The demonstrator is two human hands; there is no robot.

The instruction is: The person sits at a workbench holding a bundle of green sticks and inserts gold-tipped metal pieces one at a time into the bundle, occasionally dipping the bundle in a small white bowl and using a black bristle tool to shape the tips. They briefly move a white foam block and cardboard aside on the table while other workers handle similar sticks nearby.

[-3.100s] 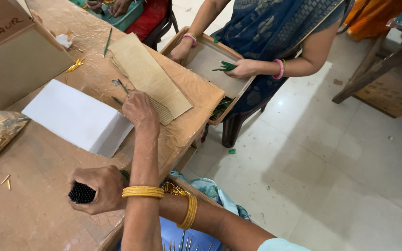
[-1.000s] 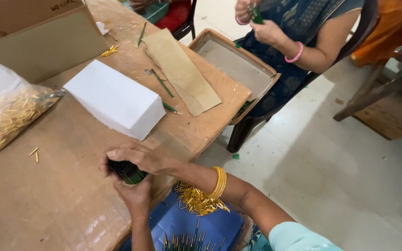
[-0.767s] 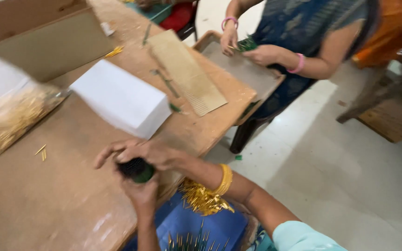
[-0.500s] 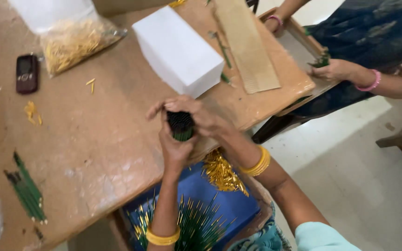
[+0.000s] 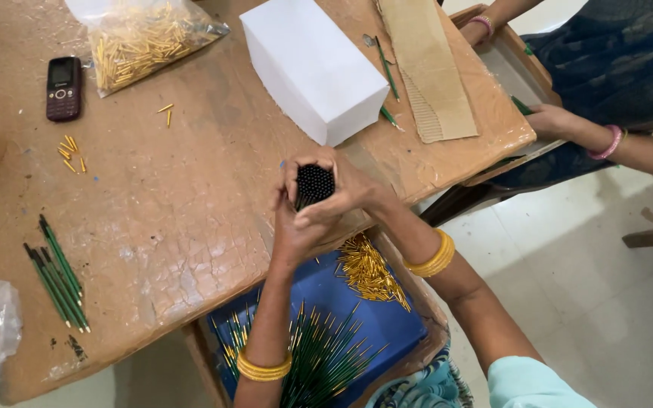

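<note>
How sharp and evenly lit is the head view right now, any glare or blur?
Head view: sharp on both hands, left hand and right hand, around the dark bundle of thin sticks; soft even light, mild sheen on the worn brown tabletop; white rectangular box bright, its surface detail washed out.

A white box is seen at the upper centre of the desk, with a corrugated cardboard strip to its right. A dark phone and a bag of golden pieces are placed upper left.
</note>
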